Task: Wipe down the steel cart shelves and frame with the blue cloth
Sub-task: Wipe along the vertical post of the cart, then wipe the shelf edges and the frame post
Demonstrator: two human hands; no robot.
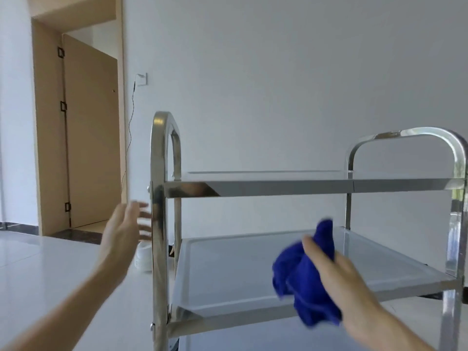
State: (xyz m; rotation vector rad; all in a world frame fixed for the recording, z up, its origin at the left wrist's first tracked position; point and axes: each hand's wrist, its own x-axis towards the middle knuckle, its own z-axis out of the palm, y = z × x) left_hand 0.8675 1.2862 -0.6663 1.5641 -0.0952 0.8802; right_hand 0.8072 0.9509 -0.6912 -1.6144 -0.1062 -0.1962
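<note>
The blue cloth (306, 279) is sitting bunched in the right hand (336, 277), whose fingers are curling round it, above the near right part of the cart's middle shelf (228, 269). Whether cloth is touching steel is unclear. The top shelf (304, 187) is running across above it, between the looped frame ends. The left hand (124, 229) is hovering with fingers spread just left of the near left frame post (159, 224), blurred, gripping nothing. A beige door (88, 133) is standing far left.
</note>
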